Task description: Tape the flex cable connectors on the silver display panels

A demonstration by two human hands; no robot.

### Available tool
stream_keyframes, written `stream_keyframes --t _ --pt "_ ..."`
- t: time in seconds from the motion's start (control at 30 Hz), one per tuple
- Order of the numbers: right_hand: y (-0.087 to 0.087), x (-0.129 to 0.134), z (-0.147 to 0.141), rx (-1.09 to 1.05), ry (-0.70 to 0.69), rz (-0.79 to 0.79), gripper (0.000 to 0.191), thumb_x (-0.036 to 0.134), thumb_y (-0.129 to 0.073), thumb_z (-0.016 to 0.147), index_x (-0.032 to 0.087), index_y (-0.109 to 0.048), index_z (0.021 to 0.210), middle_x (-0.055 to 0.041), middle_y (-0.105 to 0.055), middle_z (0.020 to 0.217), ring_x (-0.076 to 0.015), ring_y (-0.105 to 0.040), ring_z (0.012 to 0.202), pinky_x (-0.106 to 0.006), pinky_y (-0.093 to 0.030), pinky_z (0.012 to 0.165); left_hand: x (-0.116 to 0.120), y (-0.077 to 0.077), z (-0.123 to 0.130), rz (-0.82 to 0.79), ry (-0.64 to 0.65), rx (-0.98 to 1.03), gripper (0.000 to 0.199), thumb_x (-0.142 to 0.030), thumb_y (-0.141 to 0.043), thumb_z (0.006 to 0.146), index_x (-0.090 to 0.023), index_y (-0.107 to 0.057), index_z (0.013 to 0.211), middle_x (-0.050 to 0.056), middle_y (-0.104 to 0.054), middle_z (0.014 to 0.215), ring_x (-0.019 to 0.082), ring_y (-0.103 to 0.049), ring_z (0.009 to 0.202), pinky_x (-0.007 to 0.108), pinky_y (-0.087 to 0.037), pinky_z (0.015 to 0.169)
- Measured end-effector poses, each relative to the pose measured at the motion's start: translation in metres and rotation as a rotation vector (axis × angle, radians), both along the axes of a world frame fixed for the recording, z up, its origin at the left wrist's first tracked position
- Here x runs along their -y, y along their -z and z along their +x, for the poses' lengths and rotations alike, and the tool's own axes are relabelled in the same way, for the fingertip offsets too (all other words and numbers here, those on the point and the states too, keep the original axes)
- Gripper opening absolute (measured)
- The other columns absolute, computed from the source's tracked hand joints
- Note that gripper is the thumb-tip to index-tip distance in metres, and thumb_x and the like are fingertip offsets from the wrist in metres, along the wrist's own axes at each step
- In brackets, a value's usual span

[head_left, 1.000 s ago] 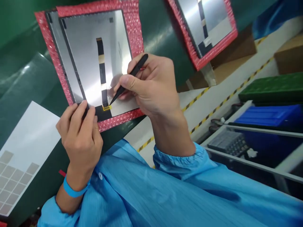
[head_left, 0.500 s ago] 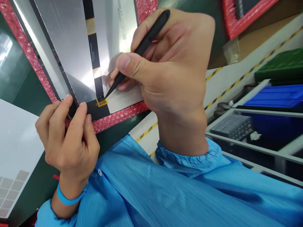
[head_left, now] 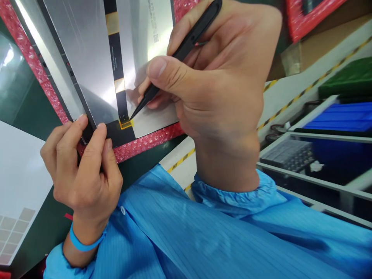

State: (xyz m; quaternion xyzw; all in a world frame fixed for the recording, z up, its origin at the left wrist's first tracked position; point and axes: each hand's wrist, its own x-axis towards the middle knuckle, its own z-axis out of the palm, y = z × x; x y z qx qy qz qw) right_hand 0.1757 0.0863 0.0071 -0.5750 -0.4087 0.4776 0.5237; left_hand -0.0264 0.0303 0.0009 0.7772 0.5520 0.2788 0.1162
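A silvery flat display panel (head_left: 90, 73) lies face down at upper left, with a dark flex strip (head_left: 117, 62) running along it to a small yellow-edged connector tab (head_left: 126, 124) near its lower edge. My right hand (head_left: 215, 85) is closed around black pointed tweezers (head_left: 177, 58), slanting down to the left. Their tip is at the connector tab; whether it touches cannot be made out. My left hand (head_left: 87, 166) holds the panel's lower left corner, its fingertips pressed at the edge and the thumb beside them.
Pink bubble wrap (head_left: 151, 138) lies under the panel on a dark green table (head_left: 31, 97). A white sheet with grey squares (head_left: 20, 174) is at left. Another red-wrapped tray (head_left: 314, 19) sits at upper right, near a metal-framed rack (head_left: 314, 178) with a blue bin (head_left: 343, 116).
My right hand and the tweezers appear slightly farther up and right, with the tip still at the connector tab. The view has shifted a little; the left hand keeps its place on the corner.
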Motion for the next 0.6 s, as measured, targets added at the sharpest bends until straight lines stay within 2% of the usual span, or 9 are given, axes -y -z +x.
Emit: stream_keyframes --t 0.13,0.3,0.5,0.6 --pt "0.0003 -0.0004 -0.0017 0.02 0.004 0.025 0.037 0.042 -0.095 0.087 0.033 -0.059 0.082 -0.0003 -0.069 0.077 -0.0279 -0.077 0.079 -0.042 -0.063 0.06 0.0 -0.0008 -0.0002 -0.012 -0.005 -0.01 0.04 -0.015 -0.072 0.099 -0.03 -0.074 0.136 0.012 -0.07 0.146 0.036 -0.063 0.139 0.066 -0.054 0.117" --pt "0.0024 0.0 -0.0017 0.033 0.009 0.052 0.036 0.039 -0.093 0.089 0.032 -0.059 0.083 -0.0002 -0.071 0.079 -0.0273 -0.077 0.079 -0.04 -0.062 0.058 0.0004 -0.0013 -0.0001 -0.006 -0.01 -0.017 0.041 -0.017 -0.07 0.101 -0.034 -0.073 0.138 0.009 -0.071 0.145 0.036 -0.063 0.139 0.066 -0.054 0.115" --pt "0.0032 0.0 -0.0018 0.05 0.014 0.027 0.036 0.041 -0.092 0.089 0.032 -0.058 0.081 0.0002 -0.07 0.08 -0.0272 -0.077 0.08 -0.042 -0.066 0.067 -0.0005 -0.0016 0.0011 -0.008 -0.009 -0.006 0.041 -0.017 -0.07 0.101 -0.034 -0.073 0.138 0.009 -0.071 0.144 0.036 -0.063 0.139 0.067 -0.054 0.117" --pt "0.0031 -0.0007 -0.0019 0.047 0.02 0.087 0.041 0.045 -0.094 0.087 0.03 -0.057 0.08 -0.0015 -0.069 0.077 -0.0286 -0.076 0.078 -0.044 -0.064 0.063 -0.0011 -0.0022 0.0013 -0.009 -0.003 -0.02 0.04 -0.017 -0.071 0.1 -0.034 -0.074 0.137 0.01 -0.071 0.143 0.036 -0.063 0.139 0.067 -0.054 0.116"
